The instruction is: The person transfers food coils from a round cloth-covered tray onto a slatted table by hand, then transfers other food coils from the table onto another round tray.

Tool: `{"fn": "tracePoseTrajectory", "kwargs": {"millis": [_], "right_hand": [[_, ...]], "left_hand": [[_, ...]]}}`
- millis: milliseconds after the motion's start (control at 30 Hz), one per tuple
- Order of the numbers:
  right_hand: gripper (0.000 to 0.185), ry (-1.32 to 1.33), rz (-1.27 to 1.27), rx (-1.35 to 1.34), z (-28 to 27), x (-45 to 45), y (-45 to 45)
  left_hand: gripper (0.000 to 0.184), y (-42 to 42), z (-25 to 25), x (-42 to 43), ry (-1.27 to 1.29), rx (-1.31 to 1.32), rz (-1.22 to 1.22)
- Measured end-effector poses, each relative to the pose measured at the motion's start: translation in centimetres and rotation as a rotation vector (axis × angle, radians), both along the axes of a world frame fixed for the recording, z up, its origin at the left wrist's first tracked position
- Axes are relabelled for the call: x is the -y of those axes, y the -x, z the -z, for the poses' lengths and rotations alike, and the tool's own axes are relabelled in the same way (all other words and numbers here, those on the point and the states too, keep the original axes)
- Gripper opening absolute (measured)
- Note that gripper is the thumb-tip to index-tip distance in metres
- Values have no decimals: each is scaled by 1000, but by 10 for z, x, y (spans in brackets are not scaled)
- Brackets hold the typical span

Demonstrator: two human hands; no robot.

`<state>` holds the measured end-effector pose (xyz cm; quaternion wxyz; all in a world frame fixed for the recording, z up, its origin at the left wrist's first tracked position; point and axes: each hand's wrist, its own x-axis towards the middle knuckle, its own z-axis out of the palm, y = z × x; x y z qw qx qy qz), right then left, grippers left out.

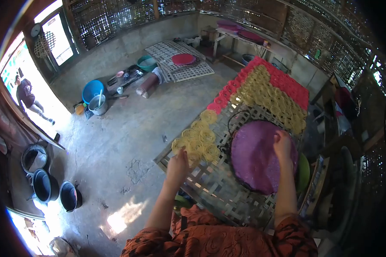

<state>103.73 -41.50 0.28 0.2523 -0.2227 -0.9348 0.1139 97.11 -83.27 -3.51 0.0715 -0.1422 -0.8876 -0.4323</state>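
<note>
My left hand [178, 166] is at the near left end of a woven bamboo rack [236, 201], its fingers drawn together at the edge of the yellow noodle-like coils [200, 136]. Whether it grips a coil is hard to see. My right hand [282, 145] is closed, fingers curled, over the right side of a round, glossy purple mass [259, 156] in a dark-rimmed round container. Anything inside its fingers is hidden. More yellow coils [272, 98] lie on the far part of the rack, bordered by pink-red coils [287, 79].
A green basin [303, 171] sits right of the purple mass. Blue basin [93, 91], grey bucket [98, 105] and dark tubs [45, 185] stand on the concrete floor. Another lattice mat [171, 55] bears a red disc [183, 59]. A person [28, 95] is outside the doorway.
</note>
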Motion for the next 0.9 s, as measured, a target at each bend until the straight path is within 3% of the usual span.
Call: {"fn": "tracePoseTrajectory", "kwargs": {"millis": [33, 67, 133, 200, 267, 367, 433, 467, 500, 533, 567, 600, 633, 667, 733, 800, 833, 900], "right_hand": [[21, -167, 167, 78, 10, -27, -9], [21, -167, 172, 76, 19, -51, -18], [24, -142, 327, 604, 28, -81, -28], [24, -135, 343, 541, 32, -88, -33], [24, -123, 349, 480, 35, -89, -31], [26, -3, 324, 394, 40, -102, -33], [21, -173, 224, 346, 45, -111, -31], [19, -214, 260, 339, 53, -120, -33], [17, -254, 286, 328, 61, -121, -31], [16, -275, 319, 357, 42, -99, -30], [18, -208, 231, 218, 50, -98, -29], [16, -121, 213, 202, 41, -87, -32], [15, -34, 196, 192, 32, -76, -32], [14, 379, 123, 50, 44, -89, -32], [13, 793, 23, -67, 84, -123, -30], [15, 656, 45, -399, 109, -134, -23], [15, 652, 31, -404, 106, -137, -18], [20, -176, 232, 89, 95, -131, -24]], "left_hand": [[27, -1, -11, 2, 55, -22, -44], [28, -3, -24, 7, 112, -43, -92], [28, 3, -40, 22, 81, -9, -123], [30, 16, -34, 40, -9, -127, -196], [32, 22, -35, 56, -11, -24, -254], [37, 57, 31, 78, 221, -301, -319], [42, 54, 69, 76, 250, -27, -307], [47, 57, 77, 75, 304, 294, -280], [48, 46, 56, 72, 140, 354, -283], [42, 58, 101, 78, 69, 277, -322], [40, 50, 89, 74, -61, 182, -357], [38, 44, 72, 73, 4, 193, -398], [36, 37, 51, 73, -90, 308, -374], [34, 43, 74, 76, -85, 189, -366], [33, 40, 66, 79, -64, 140, -421], [32, 38, 61, 79, -76, 172, -358], [32, 36, 59, 80, -88, 183, -353], [32, 36, 56, 80, -75, 160, -369]]}}
